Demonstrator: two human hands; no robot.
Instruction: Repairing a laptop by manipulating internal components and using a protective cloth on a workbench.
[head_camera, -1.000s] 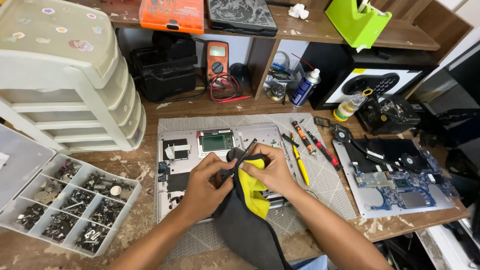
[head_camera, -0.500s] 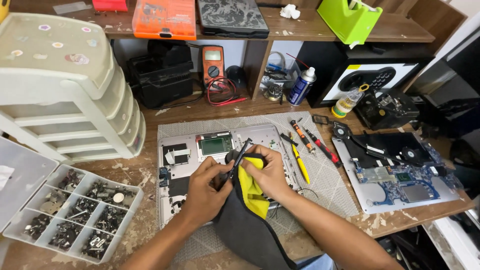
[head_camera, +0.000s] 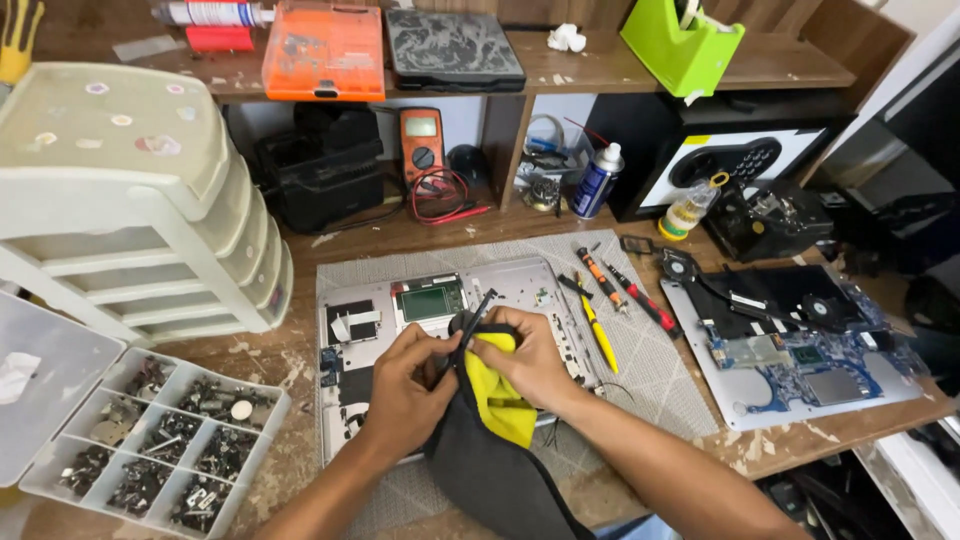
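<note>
I count two hands of mine, left (head_camera: 405, 385) and right (head_camera: 530, 360), on one yellow-and-black cloth (head_camera: 495, 420). Three screwdrivers (head_camera: 615, 290) lie on the mat, beside two opened laptop shells (head_camera: 400, 310) (head_camera: 790, 350), one spray can (head_camera: 597, 180), one multimeter (head_camera: 422, 145) and one screw tray (head_camera: 160, 440).

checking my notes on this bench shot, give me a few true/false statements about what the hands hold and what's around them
1. Both hands, the left hand and the right hand, are on a black and yellow cloth. True.
2. The cloth is held over an open laptop case lying on a grey mat. True.
3. The screwdrivers lie left of the hands. False: they lie to the right, on the mat.
4. The compartment box of screws sits on the upper shelf. False: it rests on the bench at the left.
5. A green tape dispenser stands on the shelf. True.
</note>
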